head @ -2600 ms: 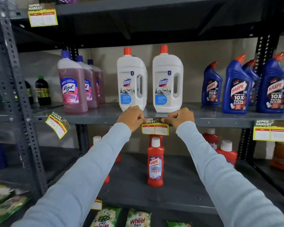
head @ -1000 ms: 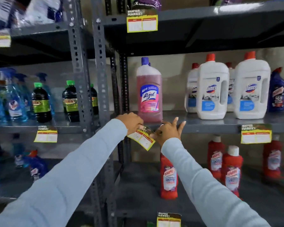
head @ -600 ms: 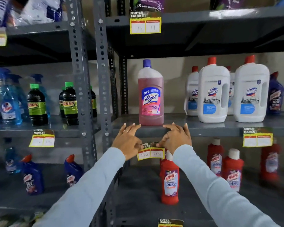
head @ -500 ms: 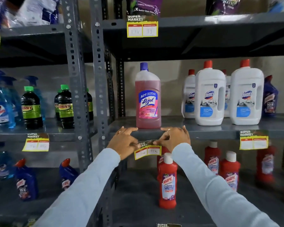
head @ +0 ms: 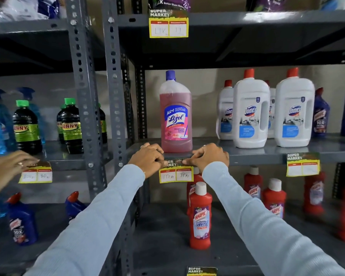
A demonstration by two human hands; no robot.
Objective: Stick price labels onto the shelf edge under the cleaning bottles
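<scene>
Now level against the shelf edge (head: 247, 156), price label (head: 176, 174) directly below the Lizol bottle (head: 175, 114); left hand (head: 147, 159) and right hand (head: 208, 157) each with grip pinching a top corner.

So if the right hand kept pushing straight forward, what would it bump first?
Most likely the shelf edge: the right hand already presses the price label against it. The pink Lizol bottle stands above, slightly left.

Long, pale grey-blue knit sleeves (head: 100, 220) on both arms, close-fitting, ending at the wrists. Bare left hand (head: 147, 159) with a thin metallic ring (head: 143, 146) on one finger. Bare right hand (head: 209, 157) with a similar thin ring (head: 204, 146).
</scene>
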